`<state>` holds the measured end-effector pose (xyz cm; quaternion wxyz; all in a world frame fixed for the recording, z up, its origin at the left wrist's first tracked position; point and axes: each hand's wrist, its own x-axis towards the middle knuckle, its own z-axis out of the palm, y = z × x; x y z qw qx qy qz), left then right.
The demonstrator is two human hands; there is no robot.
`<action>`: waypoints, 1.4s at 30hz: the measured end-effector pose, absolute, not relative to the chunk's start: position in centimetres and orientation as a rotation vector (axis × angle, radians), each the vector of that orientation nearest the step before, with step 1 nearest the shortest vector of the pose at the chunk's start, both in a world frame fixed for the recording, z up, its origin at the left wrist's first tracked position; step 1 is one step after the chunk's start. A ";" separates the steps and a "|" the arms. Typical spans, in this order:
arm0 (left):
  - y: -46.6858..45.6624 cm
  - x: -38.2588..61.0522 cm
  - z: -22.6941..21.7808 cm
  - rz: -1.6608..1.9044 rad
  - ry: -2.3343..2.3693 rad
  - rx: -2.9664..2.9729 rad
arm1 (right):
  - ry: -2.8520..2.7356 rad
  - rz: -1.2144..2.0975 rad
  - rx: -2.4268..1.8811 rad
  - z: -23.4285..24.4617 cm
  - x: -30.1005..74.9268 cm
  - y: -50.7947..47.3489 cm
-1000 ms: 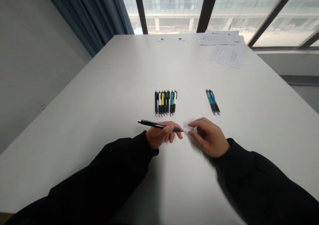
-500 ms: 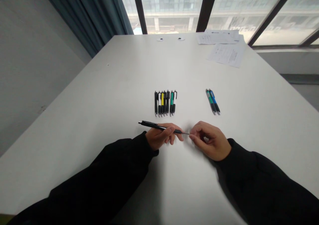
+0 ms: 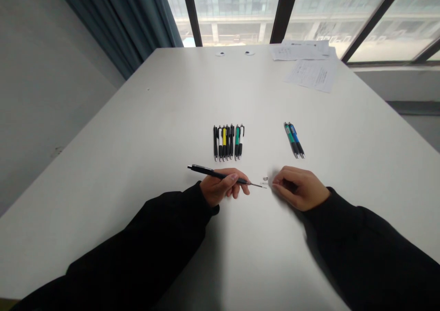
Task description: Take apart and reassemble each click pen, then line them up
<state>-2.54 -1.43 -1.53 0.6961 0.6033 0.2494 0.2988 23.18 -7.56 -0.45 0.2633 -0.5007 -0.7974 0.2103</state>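
My left hand (image 3: 222,189) is closed around a black pen (image 3: 206,170), held nearly level with its thin tip pointing right. A small silvery part (image 3: 265,179) lies on the white table (image 3: 144,132) just past the tip. My right hand (image 3: 301,188) rests on the table to the right of that part, fingers curled and pinched together; whether anything is in them is hidden. A row of several pens (image 3: 227,142), black, white, yellow and green, lies beyond my left hand. Two more pens (image 3: 294,140), teal and blue, lie beyond my right hand.
Printed paper sheets (image 3: 311,70) lie at the far right of the table by the window. Two small round white discs (image 3: 234,53) sit at the far edge. A blue curtain (image 3: 120,22) hangs at the back left.
My right hand has drawn away to the right from the pen tip it was pinching. A small silvery part now lies on the table by the tip. My left hand kept hold of the pen.
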 end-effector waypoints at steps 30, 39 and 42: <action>-1.5 -2.6 -1.5 0.631 0.582 1.348 | -2.192 0.514 -1.459 -0.6 22.6 -7.5; -1.5 -2.5 -1.4 0.634 0.569 1.347 | -2.174 0.514 -1.469 -0.6 22.7 -7.4; -1.5 -2.5 -1.4 0.640 0.565 1.343 | -2.169 0.513 -1.462 -0.6 22.8 -7.4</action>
